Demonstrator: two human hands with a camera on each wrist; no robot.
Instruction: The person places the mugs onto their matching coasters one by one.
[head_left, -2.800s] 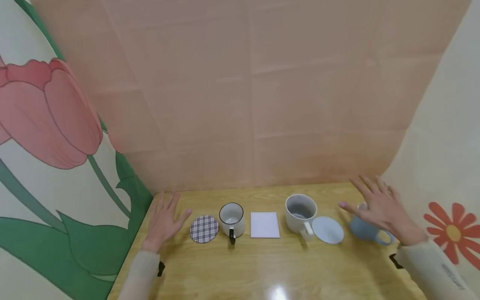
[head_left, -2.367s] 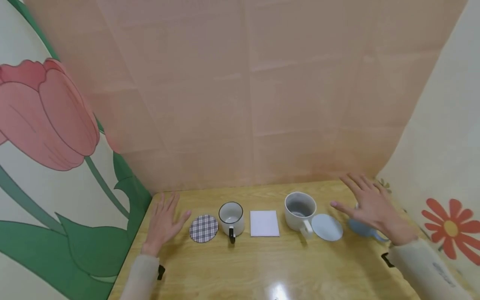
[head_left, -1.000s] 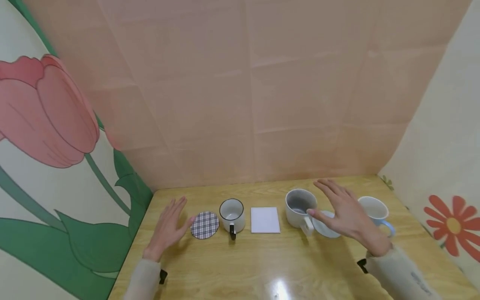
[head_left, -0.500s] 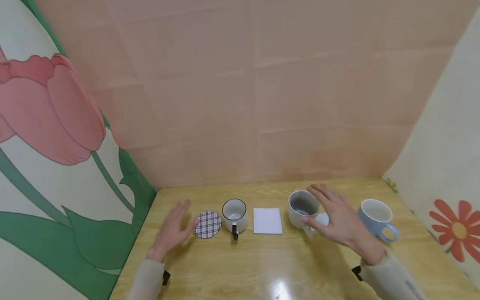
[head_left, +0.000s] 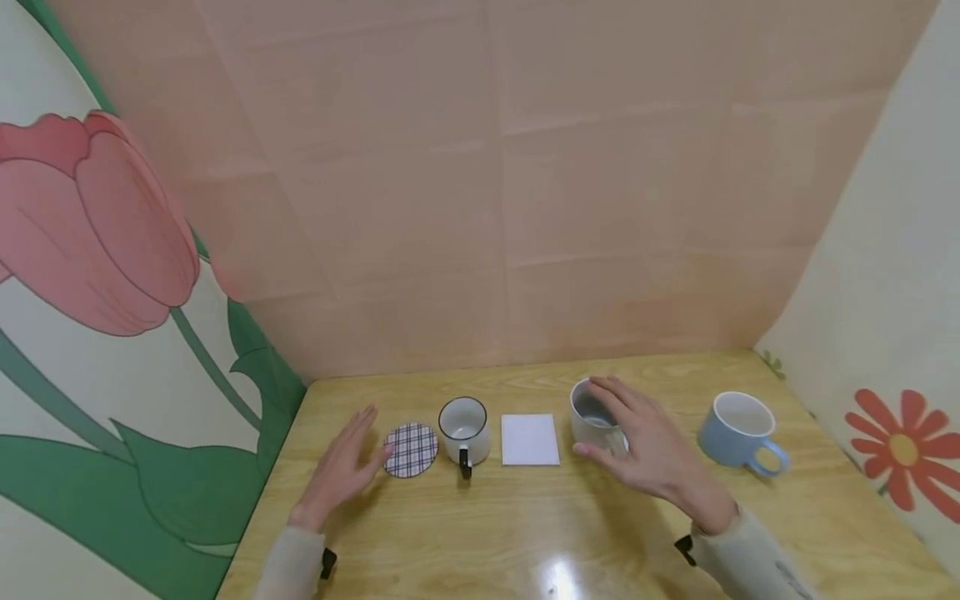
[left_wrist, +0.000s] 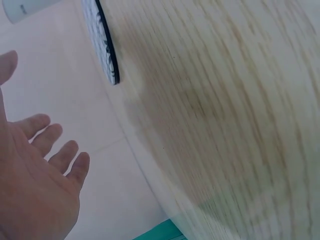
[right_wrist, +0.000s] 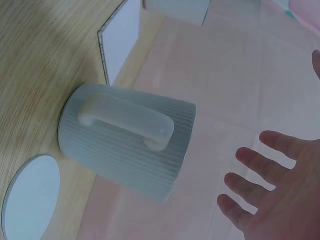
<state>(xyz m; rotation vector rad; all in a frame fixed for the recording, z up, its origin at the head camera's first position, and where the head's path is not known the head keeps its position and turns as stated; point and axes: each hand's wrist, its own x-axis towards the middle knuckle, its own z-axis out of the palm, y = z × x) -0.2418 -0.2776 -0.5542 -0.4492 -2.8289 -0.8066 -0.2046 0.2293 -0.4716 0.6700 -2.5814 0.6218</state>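
Observation:
My right hand (head_left: 652, 450) hovers with spread fingers above and beside a white ribbed mug (right_wrist: 120, 142); the right wrist view shows a gap between fingertips and mug. Behind that hand, in the head view, the mug's handle side and a round pale coaster (right_wrist: 32, 200) are mostly hidden. On the left, my left hand (head_left: 341, 471) floats with relaxed fingers next to a round plaid coaster (head_left: 411, 450), holding nothing. Between the hands stand a white mug with a dark rim and black handle (head_left: 463, 429) and a square white coaster (head_left: 529, 439).
A light blue mug (head_left: 738, 429) with a white interior stands at the right of the wooden table (head_left: 450, 533). Pinkish cloth (head_left: 495, 208) hangs behind the table. Walls with painted flowers flank both sides.
My right hand has moved left from over the blue mug, past the round pale coaster, to the white ribbed mug. The left hand has turned slightly inward. The mugs and coasters stay put.

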